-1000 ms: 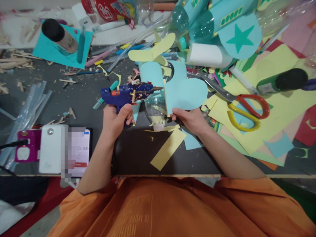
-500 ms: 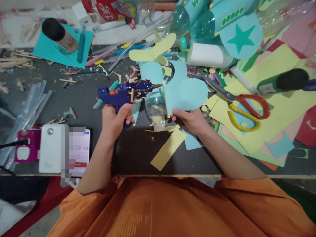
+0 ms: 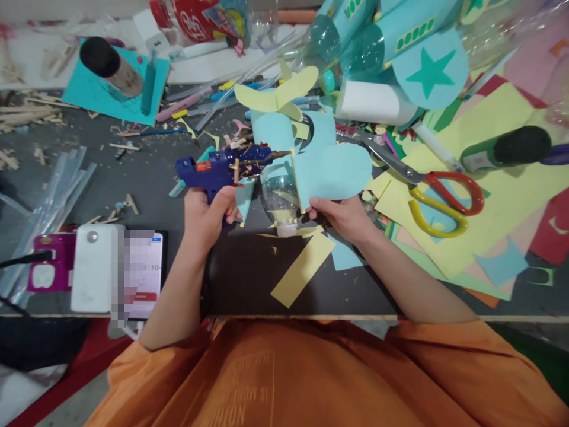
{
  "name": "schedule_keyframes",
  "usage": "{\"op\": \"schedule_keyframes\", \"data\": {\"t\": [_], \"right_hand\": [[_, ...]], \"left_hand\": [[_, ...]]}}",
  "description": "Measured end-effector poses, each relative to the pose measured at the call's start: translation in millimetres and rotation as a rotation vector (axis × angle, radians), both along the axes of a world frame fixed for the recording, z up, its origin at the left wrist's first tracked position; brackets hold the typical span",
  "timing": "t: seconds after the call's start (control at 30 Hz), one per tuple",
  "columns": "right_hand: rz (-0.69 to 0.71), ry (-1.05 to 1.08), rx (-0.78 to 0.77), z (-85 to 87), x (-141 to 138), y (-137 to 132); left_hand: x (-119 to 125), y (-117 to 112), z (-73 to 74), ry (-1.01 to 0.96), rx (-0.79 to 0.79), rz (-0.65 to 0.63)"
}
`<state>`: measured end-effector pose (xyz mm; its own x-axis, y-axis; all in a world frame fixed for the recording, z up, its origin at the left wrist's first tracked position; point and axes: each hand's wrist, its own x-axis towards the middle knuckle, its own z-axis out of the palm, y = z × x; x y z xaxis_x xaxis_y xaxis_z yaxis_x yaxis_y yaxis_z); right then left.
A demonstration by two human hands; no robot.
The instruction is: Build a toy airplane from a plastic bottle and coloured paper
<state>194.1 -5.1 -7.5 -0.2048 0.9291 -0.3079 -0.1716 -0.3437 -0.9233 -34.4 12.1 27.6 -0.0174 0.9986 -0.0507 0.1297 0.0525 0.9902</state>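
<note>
My left hand (image 3: 208, 216) is closed around the handle of a blue hot glue gun (image 3: 217, 165), whose nozzle points right. The nozzle tip meets, or nearly meets, the upper end of a narrow yellowish edge on a light-blue rounded paper piece (image 3: 335, 169). Between thumb and fingers, my right hand (image 3: 340, 214) pinches that paper piece at its lower left corner. Behind and between the hands lies a clear plastic bottle (image 3: 280, 193), wrapped partly in light-blue paper, its cap end toward me. Yellow paper blades (image 3: 275, 95) sit at its far end.
Red-and-yellow-handled scissors (image 3: 438, 196) lie at the right on coloured paper sheets (image 3: 484, 136). A yellow paper strip (image 3: 304, 270) is near the front edge. To the left are a white power bank (image 3: 93, 267), a phone (image 3: 149, 273) and clear glue sticks (image 3: 62, 196). Paper-covered bottles (image 3: 409, 35) stand behind.
The view has shifted very slightly. Both hands, the glue gun and the light-blue paper stay nearly in place, the paper edge a touch further left.
</note>
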Motion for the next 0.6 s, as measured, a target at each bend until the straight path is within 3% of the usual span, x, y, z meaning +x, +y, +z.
{"op": "schedule_keyframes", "data": {"t": [0.27, 0.5, 0.6], "right_hand": [[0.003, 0.019, 0.003, 2.1, 0, 0], [-0.081, 0.061, -0.077, 6.4, -3, 3], [-0.097, 0.125, -0.097, 6.7, -3, 5]], "left_hand": [[-2, 3, 0.0, -0.059, 0.015, 0.031], [-36, 19, 15.0, -0.026, 0.085, 0.482], [-62, 21, 18.1, 0.038, 0.060, 0.565]]}}
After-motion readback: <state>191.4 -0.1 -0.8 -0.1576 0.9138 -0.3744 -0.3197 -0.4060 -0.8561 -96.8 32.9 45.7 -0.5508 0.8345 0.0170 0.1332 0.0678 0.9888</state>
